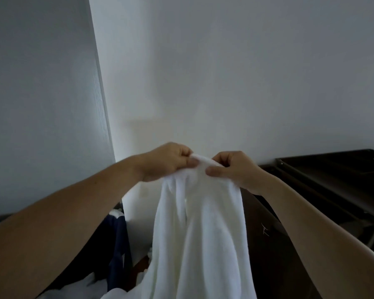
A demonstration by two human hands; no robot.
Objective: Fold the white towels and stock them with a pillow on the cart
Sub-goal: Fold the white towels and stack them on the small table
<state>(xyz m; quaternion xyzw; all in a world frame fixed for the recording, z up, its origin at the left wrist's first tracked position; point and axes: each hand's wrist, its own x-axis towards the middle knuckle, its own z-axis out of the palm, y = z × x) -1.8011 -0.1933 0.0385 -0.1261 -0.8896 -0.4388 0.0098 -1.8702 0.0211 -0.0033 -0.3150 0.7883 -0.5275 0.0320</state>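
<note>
We hold the white terry-cloth towel (199, 229) up before the pale wall, its long axis vertical, running out of the bottom of the view. Our left hand (166, 161) and right hand (233, 169) pinch its top edge close together. The dark brown cart (333, 175) sits near on the right, and navy fabric (117, 244) lies lower left

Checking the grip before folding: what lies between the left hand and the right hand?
Head view: only a short bunched edge of the white terry towel bridges the left hand and right hand; both pinch it.
</note>
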